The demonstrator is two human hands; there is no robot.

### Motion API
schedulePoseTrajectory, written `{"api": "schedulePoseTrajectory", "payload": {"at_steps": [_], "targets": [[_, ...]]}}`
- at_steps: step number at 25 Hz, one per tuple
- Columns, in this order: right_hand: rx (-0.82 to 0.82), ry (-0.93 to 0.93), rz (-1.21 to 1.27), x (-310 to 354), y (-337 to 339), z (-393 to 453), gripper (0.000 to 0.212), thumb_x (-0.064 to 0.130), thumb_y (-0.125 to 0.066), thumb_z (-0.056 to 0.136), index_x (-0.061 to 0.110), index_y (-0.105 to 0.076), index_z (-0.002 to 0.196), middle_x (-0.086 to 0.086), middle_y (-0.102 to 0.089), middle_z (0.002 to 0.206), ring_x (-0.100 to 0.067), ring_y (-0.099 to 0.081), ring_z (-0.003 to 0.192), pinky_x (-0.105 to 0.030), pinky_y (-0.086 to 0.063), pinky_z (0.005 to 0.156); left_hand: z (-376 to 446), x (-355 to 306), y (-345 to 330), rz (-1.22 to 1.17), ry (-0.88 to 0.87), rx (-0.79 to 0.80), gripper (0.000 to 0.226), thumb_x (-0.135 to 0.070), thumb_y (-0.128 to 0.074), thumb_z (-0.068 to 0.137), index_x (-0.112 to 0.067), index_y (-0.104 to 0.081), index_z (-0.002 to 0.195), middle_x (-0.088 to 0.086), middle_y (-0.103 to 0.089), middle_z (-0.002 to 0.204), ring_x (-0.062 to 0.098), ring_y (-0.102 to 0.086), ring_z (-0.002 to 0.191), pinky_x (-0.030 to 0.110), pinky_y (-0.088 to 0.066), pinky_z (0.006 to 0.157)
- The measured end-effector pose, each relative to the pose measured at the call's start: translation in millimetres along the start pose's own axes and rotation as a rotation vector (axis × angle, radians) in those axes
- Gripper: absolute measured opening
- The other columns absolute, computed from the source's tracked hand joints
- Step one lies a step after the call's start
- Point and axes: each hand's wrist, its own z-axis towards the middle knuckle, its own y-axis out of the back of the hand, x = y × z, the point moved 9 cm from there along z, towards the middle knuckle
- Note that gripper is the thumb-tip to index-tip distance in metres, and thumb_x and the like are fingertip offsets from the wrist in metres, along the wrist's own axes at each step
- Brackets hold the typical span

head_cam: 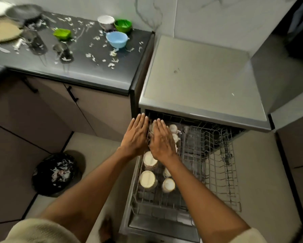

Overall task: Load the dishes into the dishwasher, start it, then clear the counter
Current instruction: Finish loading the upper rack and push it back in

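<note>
The pulled-out grey wire dishwasher rack [166, 195] is reached into at its far left corner by the left hand [135, 135] and right hand [162, 141], fingers straight and flat over something hidden; whether anything is grasped cannot be told. The 2 upturned cream cups [147, 178] nearby could be knocked over. The black counter [87, 71] holds a light-blue plastic bowl [116, 39].

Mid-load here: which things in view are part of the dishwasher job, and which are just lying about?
Job: rack, cups in it, blue bowl, green bowls, white cup, plates, scraps, both hands.
Lying about: bin bag, cabinets.
</note>
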Motion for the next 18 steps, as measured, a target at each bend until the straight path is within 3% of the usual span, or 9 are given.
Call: {"api": "schedulePoseTrajectory", "payload": {"at_steps": [6,10,13,18], "targets": [[-0.041,0.075,-0.024,130,14,39,0.058,0.03,-0.033,0.107,0.008,-0.018,0.158,-0.011,-0.016,0.166,-0.02,-0.008,0.155,-0.036,-0.004,0.126,-13,107,72,-0.061,0.067,-0.054,0.066,-0.027,-0.032,0.103,-0.005,-0.001,0.158,0.013,0.004,0.166,0.023,0.009,0.153,0.036,0.008,0.124],[-0.052,0.076,-0.049,216,10,73,0.058,0.03,-0.032,0.107,0.008,-0.018,0.159,-0.01,-0.016,0.166,-0.019,-0.006,0.155,-0.035,-0.003,0.126,-26,192,121,-0.066,0.076,-0.039,0.069,-0.026,-0.025,0.098,-0.004,0.0,0.158,0.014,0.005,0.166,0.023,0.01,0.153,0.037,0.007,0.125],[-0.054,0.104,-0.054,281,8,98,0.058,0.031,-0.032,0.107,0.009,-0.018,0.159,-0.009,-0.016,0.166,-0.018,-0.006,0.155,-0.034,-0.001,0.126,-37,253,150,-0.044,0.097,-0.006,0.071,-0.02,-0.035,0.097,-0.005,-0.001,0.158,0.014,0.004,0.166,0.023,0.008,0.154,0.038,0.004,0.125],[-0.041,0.17,-0.051,356,1,142,0.058,0.032,-0.032,0.107,0.01,-0.019,0.158,-0.009,-0.018,0.166,-0.019,-0.009,0.154,-0.035,-0.004,0.126,-37,318,183,-0.058,0.13,0.012,0.065,-0.024,-0.031,0.104,-0.004,-0.002,0.158,0.012,0.003,0.167,0.022,0.006,0.154,0.037,0.002,0.125]]}}
